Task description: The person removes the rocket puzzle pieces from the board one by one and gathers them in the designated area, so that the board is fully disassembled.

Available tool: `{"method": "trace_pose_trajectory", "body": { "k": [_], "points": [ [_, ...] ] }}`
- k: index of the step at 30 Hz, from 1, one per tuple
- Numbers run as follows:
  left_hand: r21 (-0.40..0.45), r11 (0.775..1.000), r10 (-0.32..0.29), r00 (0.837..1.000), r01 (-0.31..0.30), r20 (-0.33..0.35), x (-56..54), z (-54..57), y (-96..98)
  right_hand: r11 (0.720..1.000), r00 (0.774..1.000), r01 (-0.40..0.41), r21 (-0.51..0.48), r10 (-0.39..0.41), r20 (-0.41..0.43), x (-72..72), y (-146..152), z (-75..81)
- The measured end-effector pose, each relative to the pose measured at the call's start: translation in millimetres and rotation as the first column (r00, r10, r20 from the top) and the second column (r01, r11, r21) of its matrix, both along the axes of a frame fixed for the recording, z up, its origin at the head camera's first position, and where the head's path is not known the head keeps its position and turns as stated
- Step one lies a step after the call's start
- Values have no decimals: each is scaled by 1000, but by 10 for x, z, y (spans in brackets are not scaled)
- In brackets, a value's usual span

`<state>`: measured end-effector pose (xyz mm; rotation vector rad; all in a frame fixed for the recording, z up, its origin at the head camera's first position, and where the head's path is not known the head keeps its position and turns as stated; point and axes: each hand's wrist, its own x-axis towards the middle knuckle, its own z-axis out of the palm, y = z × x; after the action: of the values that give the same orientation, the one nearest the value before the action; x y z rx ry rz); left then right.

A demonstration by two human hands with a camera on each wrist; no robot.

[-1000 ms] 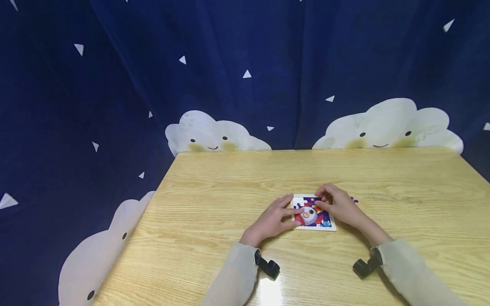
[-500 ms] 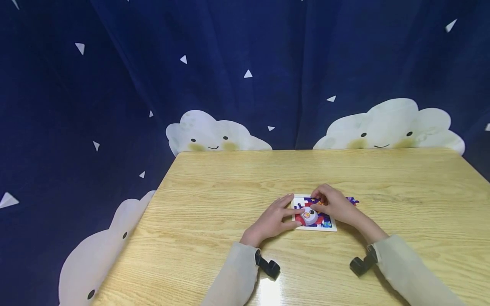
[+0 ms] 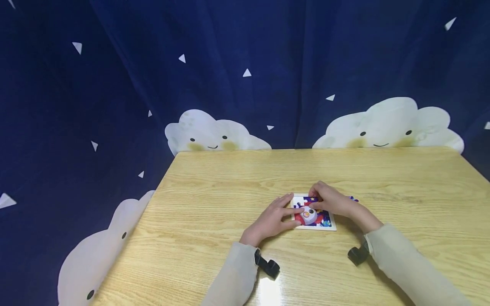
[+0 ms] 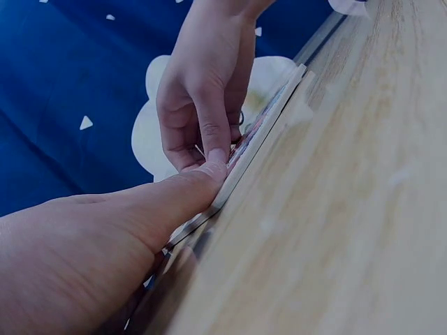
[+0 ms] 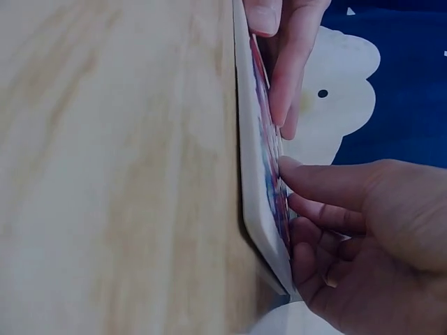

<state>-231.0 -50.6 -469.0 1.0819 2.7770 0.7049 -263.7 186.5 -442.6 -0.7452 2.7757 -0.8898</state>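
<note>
Well in from the left edge of the table, the left hand rests with spread, straight fingers on the left side of a white-bordered jigsaw puzzle, gripping nothing. The puzzle lies flat about midway between the table's side edges, well apart from the far edge. The right hand bends its fingers onto the puzzle's far right part, whether pinching a piece cannot be told, with a loose purple piece just beyond it.
</note>
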Motion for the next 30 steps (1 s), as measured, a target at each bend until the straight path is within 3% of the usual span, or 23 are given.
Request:
{"method": "trace_pose_trajectory", "body": {
  "k": [9,19,26,30],
  "points": [
    [-8,1000,3,1000,-3,-14,4,12,-2,1000,1000,-5,-21,5,-5,33,-9,-6],
    [-3,1000,-7,1000,7,-17,4,5,0,997,988,10,-81,-22,-152,102,15,-132],
    [-5,1000,-10,999,10,-32,0,2,3,993,952,24,-111,-57,-300,169,-7,-230],
    [0,1000,-7,1000,7,-21,3,7,0,991,937,25,-130,-69,-342,190,-21,-247]
  ]
}}
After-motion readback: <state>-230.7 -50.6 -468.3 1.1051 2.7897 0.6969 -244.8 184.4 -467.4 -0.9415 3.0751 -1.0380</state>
